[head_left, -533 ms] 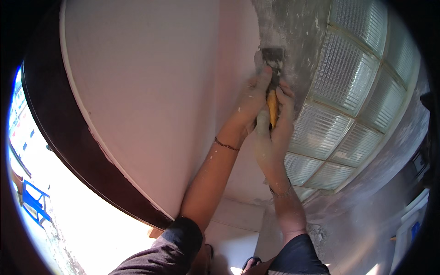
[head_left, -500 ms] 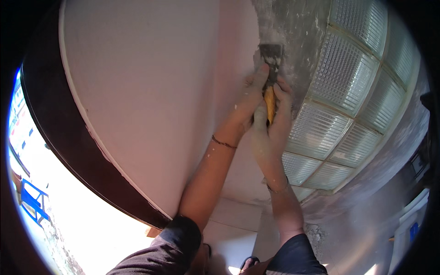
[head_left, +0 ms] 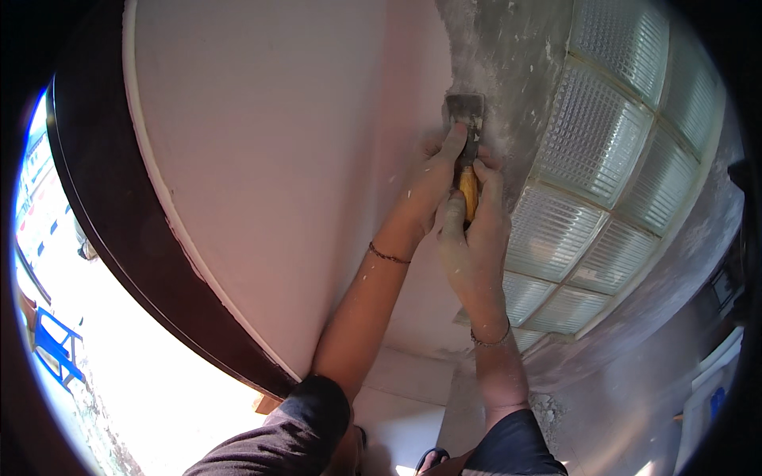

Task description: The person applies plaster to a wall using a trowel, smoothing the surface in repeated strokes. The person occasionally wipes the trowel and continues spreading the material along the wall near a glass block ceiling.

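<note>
A scraper [head_left: 470, 190] with a wide dark metal blade and a yellow handle is held up against the wall. Its blade lies at the border where pale paint meets a bare grey strip [head_left: 508, 79]. Closed round the handle is my right hand [head_left: 480, 230], dusted with pale powder. My left hand [head_left: 432, 178] grips the tool higher up, its thumb pressed on the blade's lower part. The left fingers are partly hidden behind the tool.
Right of the grey strip is a glass-block window [head_left: 591, 143]. A pale wall [head_left: 254, 159] with a dark frame [head_left: 159, 262] fills the left. Rubble [head_left: 548, 408] lies on the floor below. Far left, a blue stool [head_left: 57, 345] stands in bright light.
Both hands and the scraper have moved slightly down the wall. My right wrist has shifted a little to the right. Both hands keep their grip.
</note>
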`<state>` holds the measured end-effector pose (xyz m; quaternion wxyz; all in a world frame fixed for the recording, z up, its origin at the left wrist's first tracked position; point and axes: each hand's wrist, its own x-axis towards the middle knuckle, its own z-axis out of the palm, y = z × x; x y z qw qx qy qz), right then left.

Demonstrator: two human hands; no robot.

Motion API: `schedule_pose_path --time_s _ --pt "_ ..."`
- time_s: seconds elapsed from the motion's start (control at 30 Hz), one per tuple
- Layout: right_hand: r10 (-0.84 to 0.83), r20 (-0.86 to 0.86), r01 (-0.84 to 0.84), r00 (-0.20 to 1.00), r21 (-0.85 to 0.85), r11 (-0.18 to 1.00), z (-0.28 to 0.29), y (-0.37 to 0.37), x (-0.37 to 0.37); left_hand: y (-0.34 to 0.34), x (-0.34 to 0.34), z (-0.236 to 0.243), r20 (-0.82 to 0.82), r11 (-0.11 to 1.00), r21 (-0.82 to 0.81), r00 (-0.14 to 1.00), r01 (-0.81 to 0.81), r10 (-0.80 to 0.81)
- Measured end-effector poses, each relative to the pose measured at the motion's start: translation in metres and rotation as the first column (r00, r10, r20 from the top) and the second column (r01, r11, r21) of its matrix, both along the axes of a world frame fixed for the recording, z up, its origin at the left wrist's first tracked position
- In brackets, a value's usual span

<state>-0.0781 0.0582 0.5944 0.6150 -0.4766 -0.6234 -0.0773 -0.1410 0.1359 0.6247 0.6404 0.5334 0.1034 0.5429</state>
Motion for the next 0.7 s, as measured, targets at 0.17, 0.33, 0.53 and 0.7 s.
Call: schedule_pose_path --time_s 0.17,0.33,0.53,0.7 --pt "0.216 -0.294 -0.264 0.931 -0.138 0.955 0.011 0.0 0.002 0.005 -0.01 0.004 -0.105 0.993 -0.11 0.994 -0.038 0.026" --pt "0.224 -0.346 -0.311 0.911 -0.217 0.925 0.013 0.005 0.006 -0.008 -0.013 0.005 -0.156 0.756 0.33 0.757 -0.566 0.635" --pt "0.195 -0.121 -0.205 0.973 -0.077 0.976 0.002 0.013 0.008 -0.01 -0.011 0.008 0.088 0.395 0.617 0.558 -0.681 0.825" --pt "-0.082 0.272 0.054 0.959 0.109 0.993 -0.017 0.006 0.005 -0.002 -0.015 0.004 -0.069 0.71 0.366 0.743 -0.602 0.666"
